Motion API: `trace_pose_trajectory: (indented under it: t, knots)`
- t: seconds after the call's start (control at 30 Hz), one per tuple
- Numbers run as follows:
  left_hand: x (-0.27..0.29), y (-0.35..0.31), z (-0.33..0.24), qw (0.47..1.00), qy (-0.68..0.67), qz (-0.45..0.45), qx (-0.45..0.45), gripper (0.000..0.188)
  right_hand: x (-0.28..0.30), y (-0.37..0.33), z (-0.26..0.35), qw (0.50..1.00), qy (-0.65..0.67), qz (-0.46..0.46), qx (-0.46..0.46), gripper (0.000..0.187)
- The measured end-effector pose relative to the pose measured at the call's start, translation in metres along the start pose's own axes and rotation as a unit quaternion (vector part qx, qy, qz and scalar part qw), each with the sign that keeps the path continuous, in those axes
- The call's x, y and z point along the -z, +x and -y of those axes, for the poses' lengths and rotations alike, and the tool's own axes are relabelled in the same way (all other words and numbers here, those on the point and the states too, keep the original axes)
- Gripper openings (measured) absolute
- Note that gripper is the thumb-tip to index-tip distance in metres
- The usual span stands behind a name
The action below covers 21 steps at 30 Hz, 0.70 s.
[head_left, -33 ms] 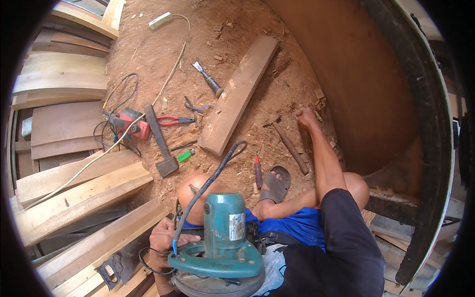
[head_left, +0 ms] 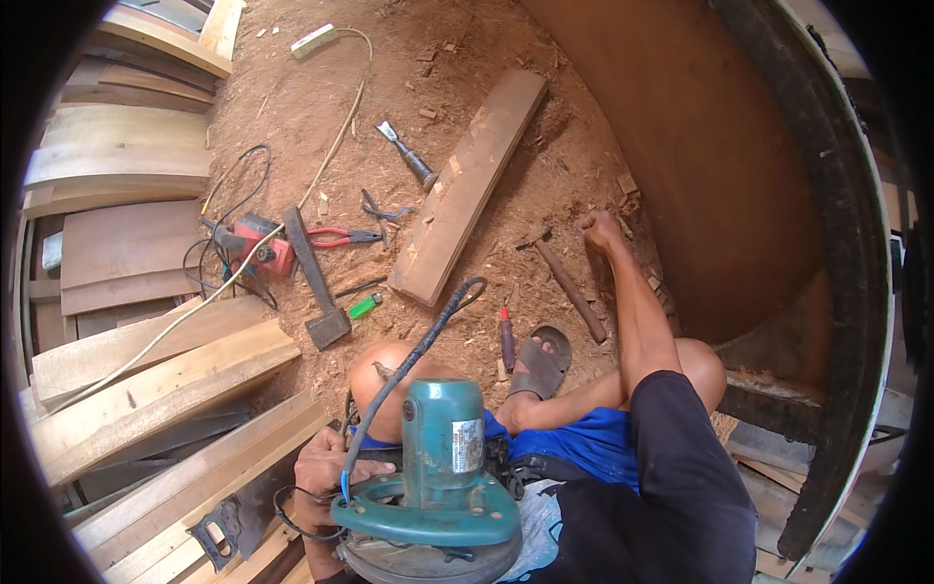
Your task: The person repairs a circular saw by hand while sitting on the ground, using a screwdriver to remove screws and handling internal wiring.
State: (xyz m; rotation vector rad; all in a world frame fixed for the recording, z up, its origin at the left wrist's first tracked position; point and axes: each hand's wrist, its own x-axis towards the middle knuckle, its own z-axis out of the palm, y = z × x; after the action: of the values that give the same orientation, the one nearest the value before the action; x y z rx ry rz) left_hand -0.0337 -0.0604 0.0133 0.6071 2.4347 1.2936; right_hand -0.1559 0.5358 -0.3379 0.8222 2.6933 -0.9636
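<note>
A teal circular saw (head_left: 455,428) is close in front of me, its motor end up and its round guard below. My left hand (head_left: 331,467) is curled at the left side of its loop handle, partly hidden behind it. A thick black cord rises from the saw. My right hand (head_left: 600,230) is closed low over the sawdust, beside the large curved brown panel (head_left: 720,165); whatever its fingers hold is hidden. Near that hand lies a wooden-handled tool (head_left: 572,292). A thick wooden plank (head_left: 472,190) lies slanted on the ground to its left.
A chisel (head_left: 409,156), red-handled pliers (head_left: 345,237), a hammer (head_left: 316,282), a red power tool (head_left: 263,243), a green lighter (head_left: 363,307) and a screwdriver-like tool (head_left: 507,339) lie about. Stacked boards (head_left: 165,409) line the left, with a handsaw (head_left: 229,526). A power strip (head_left: 314,41) lies far off.
</note>
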Motion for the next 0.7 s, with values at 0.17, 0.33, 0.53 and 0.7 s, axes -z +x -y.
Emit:
trace_pose_trajectory:
  t: [0.17,0.33,0.53,0.7]
  knots:
    - [0.006,0.016,0.005,0.998,-0.014,0.037,-0.052,0.037,0.013,0.018,-0.021,0.999,-0.029,0.007,-0.03,0.01]
    - [0.004,0.017,0.005,0.986,-0.091,0.1,0.097,0.039,0.043,0.033,0.041,0.994,0.066,-0.061,0.059,0.009]
    - [-0.011,0.046,-0.004,0.971,-0.011,0.104,-0.213,0.032,0.131,-0.046,0.203,0.963,0.204,0.035,0.175,0.026]
    - [-0.024,0.054,-0.019,0.972,-0.011,0.133,-0.192,0.031,0.205,-0.208,0.307,0.934,0.102,0.059,0.336,0.039]
